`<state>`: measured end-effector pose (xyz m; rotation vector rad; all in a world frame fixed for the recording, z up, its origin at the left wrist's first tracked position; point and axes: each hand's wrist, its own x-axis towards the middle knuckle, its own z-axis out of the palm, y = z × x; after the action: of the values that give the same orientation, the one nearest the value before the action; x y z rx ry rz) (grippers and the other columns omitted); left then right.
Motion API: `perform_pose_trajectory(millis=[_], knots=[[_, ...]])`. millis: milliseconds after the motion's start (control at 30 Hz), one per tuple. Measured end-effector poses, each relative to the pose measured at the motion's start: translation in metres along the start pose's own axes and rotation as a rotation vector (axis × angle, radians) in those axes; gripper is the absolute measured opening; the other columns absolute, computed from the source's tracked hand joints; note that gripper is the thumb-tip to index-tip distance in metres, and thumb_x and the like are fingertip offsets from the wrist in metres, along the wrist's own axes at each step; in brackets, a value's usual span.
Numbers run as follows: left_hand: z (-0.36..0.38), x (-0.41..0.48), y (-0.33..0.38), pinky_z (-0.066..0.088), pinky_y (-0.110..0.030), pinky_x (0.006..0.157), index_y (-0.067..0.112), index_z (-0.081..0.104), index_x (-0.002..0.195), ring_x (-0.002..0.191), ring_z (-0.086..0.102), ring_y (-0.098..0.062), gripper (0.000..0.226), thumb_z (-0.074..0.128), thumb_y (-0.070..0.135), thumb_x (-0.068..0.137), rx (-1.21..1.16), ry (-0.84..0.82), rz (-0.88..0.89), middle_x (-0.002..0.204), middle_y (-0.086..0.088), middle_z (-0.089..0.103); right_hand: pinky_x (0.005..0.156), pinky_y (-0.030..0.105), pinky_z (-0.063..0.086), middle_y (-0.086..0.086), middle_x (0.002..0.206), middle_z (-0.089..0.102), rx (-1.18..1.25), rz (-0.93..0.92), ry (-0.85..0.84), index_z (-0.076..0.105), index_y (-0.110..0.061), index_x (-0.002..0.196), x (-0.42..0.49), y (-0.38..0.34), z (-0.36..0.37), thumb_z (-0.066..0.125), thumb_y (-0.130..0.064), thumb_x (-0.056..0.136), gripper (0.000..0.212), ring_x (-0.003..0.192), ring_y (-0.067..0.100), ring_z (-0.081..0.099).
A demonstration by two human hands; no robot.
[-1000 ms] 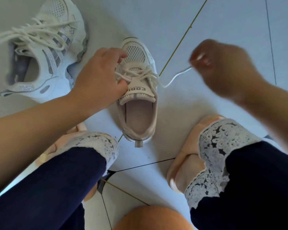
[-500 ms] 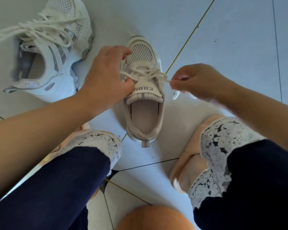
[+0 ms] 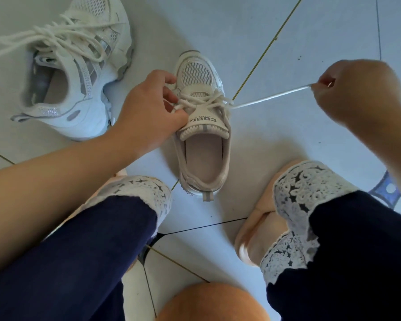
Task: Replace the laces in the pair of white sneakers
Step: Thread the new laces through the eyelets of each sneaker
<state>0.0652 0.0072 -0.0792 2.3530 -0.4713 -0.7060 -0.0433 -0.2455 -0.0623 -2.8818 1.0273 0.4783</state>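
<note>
Landmark: small white sneaker (image 3: 204,126), standing on the tiled floor (image 3: 310,31) between the person's feet, toe pointing away from them.
Lace: a white lace (image 3: 271,96) crosses the small sneaker's eyelets; one strand runs out from its right side, stretched straight.
Right hand: right hand (image 3: 357,93), well to the right of the small sneaker, fingers curled, pinching the far end of that strand.
Left hand: left hand (image 3: 148,107), against the small sneaker's left side, fingers and thumb curled onto the lacing there; it hides that side of the upper.
Second shoe: a larger white sneaker (image 3: 79,72) lies up and to the left of the small sneaker, apart from it, its loose laces (image 3: 44,40) trailing further left.
Feet: a pink slipper (image 3: 257,214) sits near the small sneaker's heel, to the right; navy trouser legs (image 3: 79,262) with white lace cuffs (image 3: 306,195) fill the foreground on both sides.
Below: an orange rounded thing (image 3: 213,302) shows at the bottom edge, under the small sneaker's heel; I cannot tell what it is.
Writing: the small sneaker's tongue label (image 3: 203,118) bears dark letters, upside down from here, reading roughly "CXXL"; the smaller line beside them is too small to read.
</note>
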Motion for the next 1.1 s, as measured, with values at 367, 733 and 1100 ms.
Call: perform_pose_trajectory(millis=[367,733,1100], knots=[[-0.006,-0.014,0.000,0.057,-0.029,0.073,0.024,0.059,0.085,0.082,0.064,-0.017,0.017,0.071,0.017,0.074,-0.377,-0.124,-0.301,0.087,-0.001,0.066,0.055,0.010,0.037,-0.005,0.095,0.057,0.524,-0.137,-0.244,0.061,-0.032,0.111,-0.017,-0.041,-0.024,0.048,-0.007,0.092,0.034,0.075,0.006,0.054],[-0.011,-0.019,-0.003,0.057,-0.024,0.067,0.013,0.068,0.082,0.066,0.066,-0.013,0.007,0.068,0.007,0.078,-0.426,-0.080,-0.296,0.078,-0.005,0.070,0.057,0.016,0.047,0.009,0.090,0.064,1.371,0.014,-0.832,0.060,-0.010,0.110,-0.016,-0.089,-0.037,0.039,0.019,0.083,0.045,0.064,0.008,0.061],[-0.015,-0.020,-0.011,0.050,-0.018,0.054,0.010,0.063,0.078,0.058,0.061,-0.009,0.007,0.067,0.005,0.078,-0.880,-0.206,-0.538,0.066,0.000,0.066,0.051,0.013,0.048,0.002,0.078,0.073,1.062,-0.165,-0.672,0.057,-0.009,0.098,-0.017,-0.115,-0.035,0.050,-0.007,0.093,0.009,0.059,0.005,0.064]])
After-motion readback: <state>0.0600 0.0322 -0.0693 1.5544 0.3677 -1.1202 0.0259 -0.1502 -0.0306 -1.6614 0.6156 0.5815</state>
